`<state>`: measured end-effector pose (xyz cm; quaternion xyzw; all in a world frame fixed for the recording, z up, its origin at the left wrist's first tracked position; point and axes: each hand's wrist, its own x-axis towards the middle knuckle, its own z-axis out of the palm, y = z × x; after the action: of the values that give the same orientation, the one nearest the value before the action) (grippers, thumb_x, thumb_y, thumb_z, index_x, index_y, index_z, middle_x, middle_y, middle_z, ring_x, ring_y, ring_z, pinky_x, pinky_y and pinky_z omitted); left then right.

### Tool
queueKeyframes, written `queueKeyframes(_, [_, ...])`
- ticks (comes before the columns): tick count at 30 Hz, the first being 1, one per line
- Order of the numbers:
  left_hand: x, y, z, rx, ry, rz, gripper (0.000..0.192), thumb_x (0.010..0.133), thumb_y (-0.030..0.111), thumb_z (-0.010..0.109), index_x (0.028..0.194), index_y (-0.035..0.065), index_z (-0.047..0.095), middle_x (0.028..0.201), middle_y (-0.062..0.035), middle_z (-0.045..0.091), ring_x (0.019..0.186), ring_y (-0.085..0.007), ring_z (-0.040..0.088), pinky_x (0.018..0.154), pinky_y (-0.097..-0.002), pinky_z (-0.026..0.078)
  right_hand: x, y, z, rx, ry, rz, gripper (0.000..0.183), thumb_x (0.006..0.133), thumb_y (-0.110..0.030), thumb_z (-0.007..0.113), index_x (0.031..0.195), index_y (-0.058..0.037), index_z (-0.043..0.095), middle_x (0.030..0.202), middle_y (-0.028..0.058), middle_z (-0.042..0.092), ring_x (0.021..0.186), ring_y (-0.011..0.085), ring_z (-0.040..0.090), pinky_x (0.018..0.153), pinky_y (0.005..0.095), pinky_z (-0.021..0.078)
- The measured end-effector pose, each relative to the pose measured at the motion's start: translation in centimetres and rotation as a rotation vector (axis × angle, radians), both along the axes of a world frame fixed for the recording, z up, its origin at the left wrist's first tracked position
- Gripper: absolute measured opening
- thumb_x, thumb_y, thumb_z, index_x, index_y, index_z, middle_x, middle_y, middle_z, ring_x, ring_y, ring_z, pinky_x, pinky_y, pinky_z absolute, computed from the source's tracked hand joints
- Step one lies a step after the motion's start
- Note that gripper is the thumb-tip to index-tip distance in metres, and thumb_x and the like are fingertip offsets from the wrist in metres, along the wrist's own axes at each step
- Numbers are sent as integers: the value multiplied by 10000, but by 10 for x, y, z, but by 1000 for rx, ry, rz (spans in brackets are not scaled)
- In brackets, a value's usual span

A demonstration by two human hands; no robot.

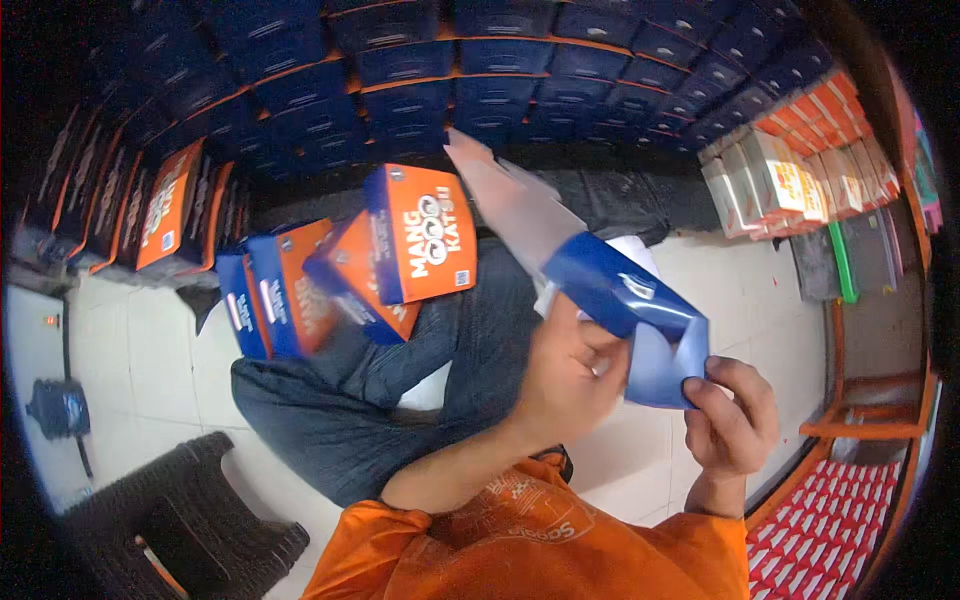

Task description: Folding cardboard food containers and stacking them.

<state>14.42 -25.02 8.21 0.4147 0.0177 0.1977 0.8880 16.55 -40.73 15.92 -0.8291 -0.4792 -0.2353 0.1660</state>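
Observation:
A partly folded blue cardboard box (pixel 622 289) with a pale inside and long upper flaps slants in front of my chest. My right hand (pixel 727 420) pinches the box's lower right corner between thumb and fingers. Under the box's middle is my left hand (pixel 574 375), blurred, its fingers bent against the cardboard; part of its grip is hidden. Several folded orange and blue printed boxes lie overlapping on and beside my legs, the topmost one (pixel 429 232) with its orange face up.
Stacked dark blue boxes (pixel 405 64) form a wall ahead. More orange and blue boxes (pixel 176 202) stand at left. White and orange cartons (pixel 780 176) fill the upper right, above a wooden rack (pixel 862 429). A black ridged object (pixel 187 510) lies on the tiled floor (pixel 165 382).

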Motion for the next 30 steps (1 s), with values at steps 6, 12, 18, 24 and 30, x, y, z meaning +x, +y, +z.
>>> queueKeyframes(6, [-25, -10, 10, 753, -18, 215, 421, 881, 71, 651, 1225, -49, 441, 857, -214, 697, 732, -348, 712, 622, -398, 546, -25, 22, -16, 245, -6, -234, 200, 834, 22, 700, 1027, 57, 663, 1078, 212, 649, 973, 324, 641, 843, 395, 539])
queueKeyframes(12, [-41, 48, 9, 350, 56, 19, 298, 906, -1, 579, 1196, -29, 517, 850, -154, 703, 785, -216, 725, 755, -332, 602, -21, 27, -43, 378, 219, 88, 194, 895, -2, 614, 1079, 57, 600, 1066, 261, 660, 981, 371, 657, 866, 431, 540])
queueKeyframes(18, [-85, 81, -40, 351, 200, 286, 224, 908, -37, 598, 1121, -60, 535, 762, -76, 657, 758, -114, 660, 638, -244, 511, -26, 101, -57, 144, 229, 276, 348, 655, 70, 711, 995, -1, 713, 1042, 162, 686, 900, 293, 681, 782, 364, 558])
queueKeyframes(24, [-93, 89, -60, 725, 261, 484, 495, 849, 3, 657, 1221, -93, 344, 768, -204, 664, 775, -339, 721, 594, -336, 535, -48, 136, -77, 123, 422, 123, 309, 724, 51, 758, 1028, 2, 728, 1122, 170, 653, 816, 221, 675, 719, 307, 557])
queueKeyframes(30, [-133, 130, -49, 1053, 219, 140, 595, 857, 112, 695, 1316, -72, 364, 799, -165, 663, 655, -401, 650, 605, -385, 529, -45, 144, -105, 155, 918, 193, 305, 801, -137, 781, 848, -41, 496, 948, 142, 564, 778, 196, 587, 708, 318, 500])
